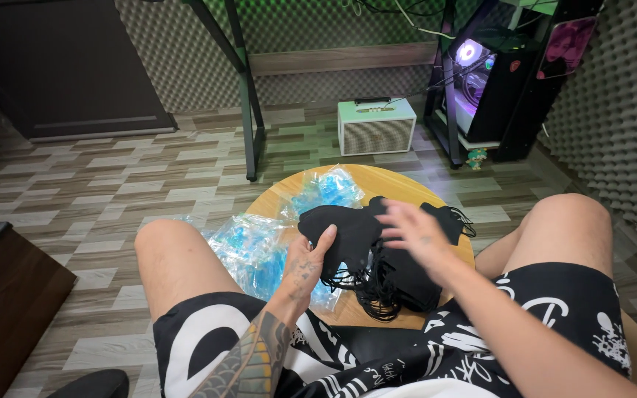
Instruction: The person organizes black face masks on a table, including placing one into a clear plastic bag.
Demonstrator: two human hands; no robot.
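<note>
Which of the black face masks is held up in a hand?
The black mask pinched by the left hand, raised above the pile of black masks lying on the round table.

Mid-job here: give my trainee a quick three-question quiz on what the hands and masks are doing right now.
1. True or false: the left hand grips a black mask.
2. The right hand is: A) open above the pile of black masks, B) holding a clear packet, C) resting on a knee.
3. What lies left of the pile on the round wooden table?

Key: 1 true. 2 A. 3 clear blue-tinted plastic packets.
</note>
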